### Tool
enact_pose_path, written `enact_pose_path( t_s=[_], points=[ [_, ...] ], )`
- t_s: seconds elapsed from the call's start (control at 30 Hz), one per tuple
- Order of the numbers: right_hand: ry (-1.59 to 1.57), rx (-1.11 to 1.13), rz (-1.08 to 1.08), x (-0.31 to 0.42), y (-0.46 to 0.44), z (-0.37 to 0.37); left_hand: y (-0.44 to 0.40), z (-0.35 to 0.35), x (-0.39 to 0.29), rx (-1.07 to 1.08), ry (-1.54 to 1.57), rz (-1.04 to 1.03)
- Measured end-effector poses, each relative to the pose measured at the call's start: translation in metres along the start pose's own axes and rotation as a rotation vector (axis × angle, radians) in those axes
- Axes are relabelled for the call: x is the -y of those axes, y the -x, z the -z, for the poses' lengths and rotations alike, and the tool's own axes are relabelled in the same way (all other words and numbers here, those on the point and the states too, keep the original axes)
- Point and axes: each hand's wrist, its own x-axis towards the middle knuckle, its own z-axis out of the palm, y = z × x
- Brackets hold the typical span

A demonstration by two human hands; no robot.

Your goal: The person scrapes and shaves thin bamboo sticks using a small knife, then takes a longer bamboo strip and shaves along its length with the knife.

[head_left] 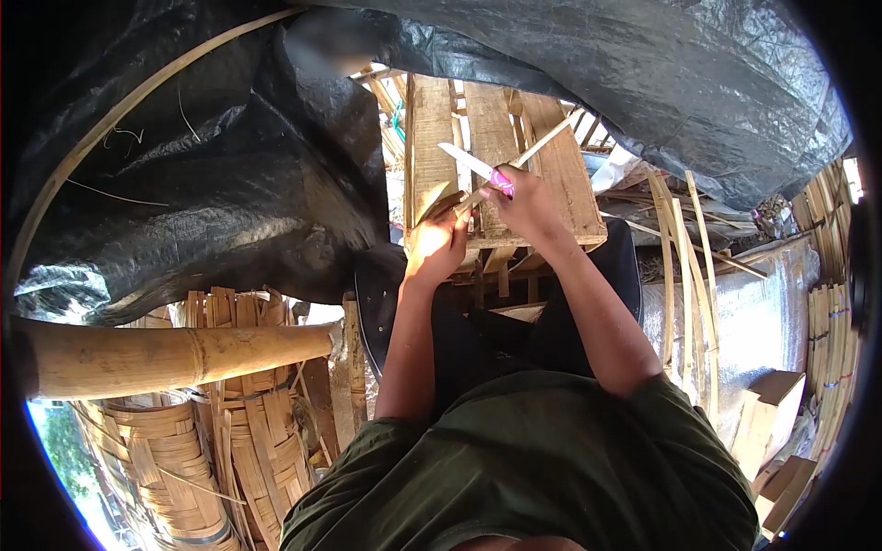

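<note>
My right hand [525, 209] is closed round the pink patterned handle of a knife [467, 160], its pale blade pointing up and to the left. A thin bamboo strip [551, 138] runs diagonally from my left hand, past the knife handle, toward the upper right. My left hand [437, 243] grips the lower end of this strip. Beside its fingers is a curved, yellowish-brown piece [437, 199], probably bamboo; whether it is also held I cannot tell. Both hands are over the near end of a wooden plank bench [560, 174].
Dark plastic sheeting [257, 184] hangs at the left and across the top. A thick bamboo pole [184, 358] juts in from the left above woven bamboo baskets [165, 450]. Long bamboo strips [684, 275] lean at the right, near a cardboard box [770, 418].
</note>
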Motion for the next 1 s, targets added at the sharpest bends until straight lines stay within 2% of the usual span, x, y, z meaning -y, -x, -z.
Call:
enact_pose_path(
  t_s=[0.03,0.13,0.23,0.3,0.4,0.5,0.7,0.77,1.0],
  points=[
    [-0.001,-0.002,0.004,0.001,0.0,0.001,-0.001,0.0,-0.001,-0.003,-0.002,-0.002],
    [0.024,-0.003,-0.038,0.006,0.001,0.002,0.0,0.0,-0.013,-0.196,0.228,0.254],
    [0.007,-0.012,-0.033,0.002,0.002,0.0,0.002,0.006,-0.017,-0.207,0.342,0.229],
    [0.034,0.005,-0.016,-0.002,0.003,-0.003,0.004,0.01,-0.022,-0.252,0.306,0.176],
    [0.034,-0.006,-0.039,-0.002,0.006,-0.005,0.0,0.02,-0.029,-0.338,0.205,0.24],
    [0.021,-0.016,-0.041,-0.007,0.006,-0.009,-0.003,0.032,-0.029,-0.229,0.156,0.192],
    [0.028,-0.074,0.011,-0.01,0.008,-0.014,-0.008,0.031,-0.041,-0.315,0.265,0.272],
    [0.011,-0.089,0.037,-0.017,0.008,-0.02,-0.009,0.029,-0.048,-0.205,0.122,0.274],
    [-0.023,-0.083,0.047,-0.012,0.013,-0.012,-0.006,0.021,-0.033,-0.233,0.02,0.219]
  ],
)
